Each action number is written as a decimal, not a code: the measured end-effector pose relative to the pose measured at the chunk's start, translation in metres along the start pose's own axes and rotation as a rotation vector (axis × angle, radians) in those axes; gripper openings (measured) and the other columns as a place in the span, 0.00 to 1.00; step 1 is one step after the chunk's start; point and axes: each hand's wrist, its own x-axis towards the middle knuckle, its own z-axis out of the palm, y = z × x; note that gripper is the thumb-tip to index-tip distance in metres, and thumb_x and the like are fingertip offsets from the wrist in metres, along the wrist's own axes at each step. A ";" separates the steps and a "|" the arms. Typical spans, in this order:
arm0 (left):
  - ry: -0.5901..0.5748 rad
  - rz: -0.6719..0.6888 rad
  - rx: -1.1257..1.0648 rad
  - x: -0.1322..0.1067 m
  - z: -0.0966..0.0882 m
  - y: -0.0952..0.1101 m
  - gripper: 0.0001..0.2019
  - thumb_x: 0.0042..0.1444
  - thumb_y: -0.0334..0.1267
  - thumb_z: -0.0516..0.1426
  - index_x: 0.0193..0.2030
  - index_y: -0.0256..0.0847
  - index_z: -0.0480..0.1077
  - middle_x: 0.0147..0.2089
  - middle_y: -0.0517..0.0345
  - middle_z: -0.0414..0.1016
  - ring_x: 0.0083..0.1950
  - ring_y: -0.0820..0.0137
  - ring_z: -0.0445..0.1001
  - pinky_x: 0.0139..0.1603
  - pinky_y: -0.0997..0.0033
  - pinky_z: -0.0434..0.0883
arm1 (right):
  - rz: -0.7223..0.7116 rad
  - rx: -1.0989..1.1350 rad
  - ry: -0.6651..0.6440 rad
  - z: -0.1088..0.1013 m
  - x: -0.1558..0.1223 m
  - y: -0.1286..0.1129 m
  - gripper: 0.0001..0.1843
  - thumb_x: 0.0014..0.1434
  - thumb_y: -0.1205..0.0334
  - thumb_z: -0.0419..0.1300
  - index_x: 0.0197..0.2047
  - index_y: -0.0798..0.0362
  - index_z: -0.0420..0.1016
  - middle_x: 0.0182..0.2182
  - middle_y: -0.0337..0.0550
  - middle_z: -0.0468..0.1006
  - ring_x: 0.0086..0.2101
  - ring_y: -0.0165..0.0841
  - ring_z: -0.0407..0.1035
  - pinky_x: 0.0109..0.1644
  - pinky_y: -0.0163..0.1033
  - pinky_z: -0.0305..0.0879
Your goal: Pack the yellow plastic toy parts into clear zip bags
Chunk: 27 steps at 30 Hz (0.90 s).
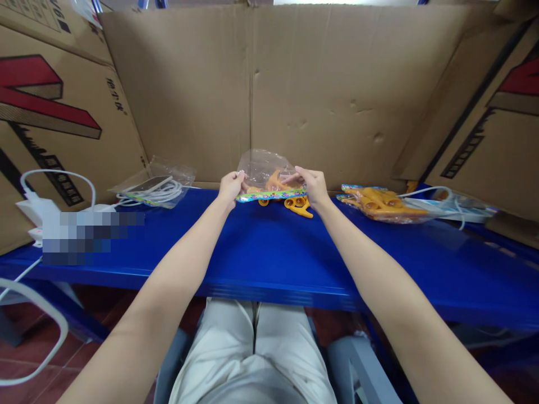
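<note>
A clear plastic bag [263,168] with a colourful printed strip along its lower edge stands at the far middle of the blue table [269,252]. Orange plastic pieces show through it. My left hand [231,188] pinches the bag's left end. My right hand [311,185] grips the right end, fingers curled over the top edge. An orange plastic clip [298,205] lies on the table just under my right hand, outside the bag.
A filled bag of orange clips [379,203] lies to the right, next to a bag with white cable [455,206]. Another cable bag [154,189] and a white charger [36,210] sit at left. Cardboard walls [320,84] enclose the table.
</note>
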 end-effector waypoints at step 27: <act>-0.252 0.023 0.199 -0.008 -0.004 -0.007 0.16 0.65 0.41 0.46 0.26 0.39 0.61 0.14 0.64 0.64 0.11 0.77 0.58 0.16 0.78 0.54 | 0.540 0.404 0.417 -0.008 0.012 0.011 0.11 0.61 0.63 0.57 0.27 0.53 0.66 0.21 0.35 0.70 0.21 0.25 0.63 0.25 0.31 0.65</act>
